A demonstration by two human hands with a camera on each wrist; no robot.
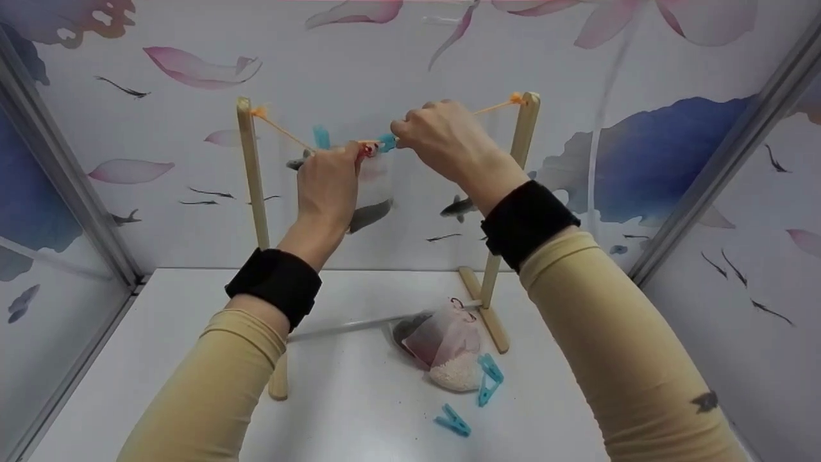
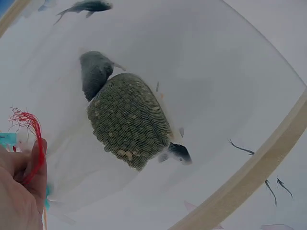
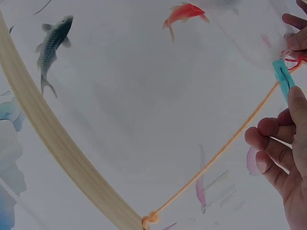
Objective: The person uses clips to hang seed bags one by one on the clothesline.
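My left hand (image 1: pixel 327 183) pinches red drawstring cords (image 2: pixel 36 143) at an orange line (image 3: pixel 216 158) strung between two wooden posts. Close to its fingertips, my right hand (image 1: pixel 449 138) holds a blue clothespin (image 3: pixel 283 79) between thumb and finger, its jaws at the line by the red cord. Below the line hangs a sheer mesh bag (image 1: pixel 375 183) with a dark bottom. In the left wrist view, a mesh bag full of green pellets (image 2: pixel 127 120) hangs beside the left hand. Another blue clothespin (image 1: pixel 321 136) stands on the line behind the left hand.
The left post (image 1: pixel 251 173) and right post (image 1: pixel 526 128) stand on wooden feet joined by a pale rod (image 1: pixel 359 323). On the white table lie a mesh bag with white grains (image 1: pixel 455 375), a darker bag (image 1: pixel 410 333) and several loose blue clothespins (image 1: pixel 454 420). A printed wall stands behind.
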